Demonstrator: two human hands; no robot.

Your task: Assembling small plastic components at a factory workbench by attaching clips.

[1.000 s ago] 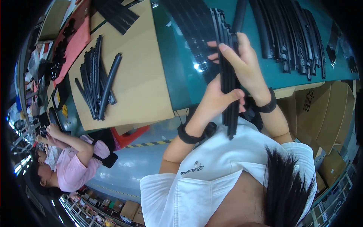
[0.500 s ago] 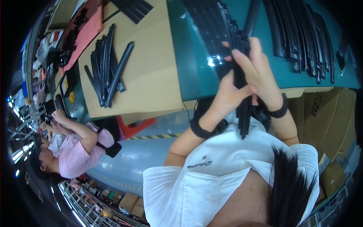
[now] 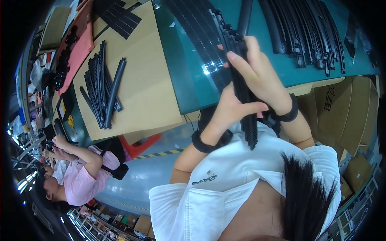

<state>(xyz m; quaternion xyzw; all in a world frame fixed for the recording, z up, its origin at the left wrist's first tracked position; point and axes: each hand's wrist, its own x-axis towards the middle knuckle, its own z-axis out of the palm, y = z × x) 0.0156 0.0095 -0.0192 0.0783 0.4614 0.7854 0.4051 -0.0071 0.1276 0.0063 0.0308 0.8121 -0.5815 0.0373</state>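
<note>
A bundle of long black plastic strips [image 3: 237, 60] is gripped between both my hands, tilted across the front edge of the table. My left hand [image 3: 233, 105] is wrapped round the bundle's lower part, thumb across it. Higher up, my right hand [image 3: 259, 74] clasps the same bundle from the right side, thumb and fingers closed on it. The strips' lower ends reach down in front of my white shirt; their upper ends are uneven. Beneath and left of the bundle, flat black perforated strips [image 3: 197, 34] lie side by side on the green tabletop [image 3: 181, 86].
More black strips [image 3: 301, 36] lie in a row at the right. On a cardboard sheet [image 3: 148, 80] at the left rests a loose pile of black strips [image 3: 98, 86]. Open cardboard boxes [image 3: 341, 112] stand below the table's right. A co-worker in pink [image 3: 86, 172] works at the far left.
The view has shifted, so the table's contents appear further left. Both hands still hold the bundle; its top now leans a little more to the left.
</note>
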